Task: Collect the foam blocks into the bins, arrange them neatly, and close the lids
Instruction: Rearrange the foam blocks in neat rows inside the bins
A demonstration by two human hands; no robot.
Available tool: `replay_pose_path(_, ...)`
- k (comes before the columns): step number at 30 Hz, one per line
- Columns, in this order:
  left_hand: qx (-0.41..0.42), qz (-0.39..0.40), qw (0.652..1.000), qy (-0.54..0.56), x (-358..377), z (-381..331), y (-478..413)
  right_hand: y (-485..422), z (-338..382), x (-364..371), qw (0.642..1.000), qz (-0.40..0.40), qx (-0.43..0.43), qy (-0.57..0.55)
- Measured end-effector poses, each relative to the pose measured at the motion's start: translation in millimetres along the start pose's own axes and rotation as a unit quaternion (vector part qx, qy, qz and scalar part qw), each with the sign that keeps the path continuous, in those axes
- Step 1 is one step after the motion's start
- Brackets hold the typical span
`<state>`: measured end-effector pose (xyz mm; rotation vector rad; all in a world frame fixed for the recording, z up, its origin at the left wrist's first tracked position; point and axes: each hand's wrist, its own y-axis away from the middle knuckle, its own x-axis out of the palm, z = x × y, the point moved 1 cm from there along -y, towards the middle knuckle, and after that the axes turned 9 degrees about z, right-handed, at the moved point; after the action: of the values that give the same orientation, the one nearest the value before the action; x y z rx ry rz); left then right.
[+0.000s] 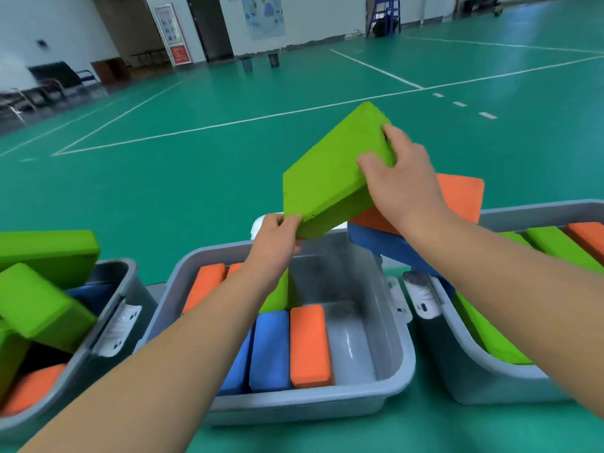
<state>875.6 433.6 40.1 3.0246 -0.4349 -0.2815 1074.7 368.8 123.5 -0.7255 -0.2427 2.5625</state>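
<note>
A green foam block [330,171] hangs tilted above the middle bin [310,410], held by both hands. The left hand [277,237] pinches its lower near corner. The right hand [403,184] grips its upper right edge, fingers apparently curled over the far side. An orange block [310,346] and a blue block [269,351] stand inside the bin.

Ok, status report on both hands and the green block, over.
Left hand pinches green block at near corner, right hand grips far edge. Block tilted above middle bin. Blue block perched by bin's far right corner.
</note>
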Motion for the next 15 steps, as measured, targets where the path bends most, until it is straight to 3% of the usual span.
replay_pose_path(3,-0.046,0.042,0.994,-0.087,-20,27,6,5,5,26,0.995,0.064,-0.03,0.065)
replay_pose_path(5,-0.054,0.086,0.97,-0.219,-33,39,12,10,4,44,0.989,0.098,-0.023,0.106)
replay_pose_path(9,-0.109,0.194,0.853,-0.472,-45,66,14,15,-8,77,0.97,0.134,-0.038,0.198)
replay_pose_path(15,-0.098,0.25,0.747,-0.608,-44,109,24,21,-15,112,0.936,0.159,-0.064,0.306)
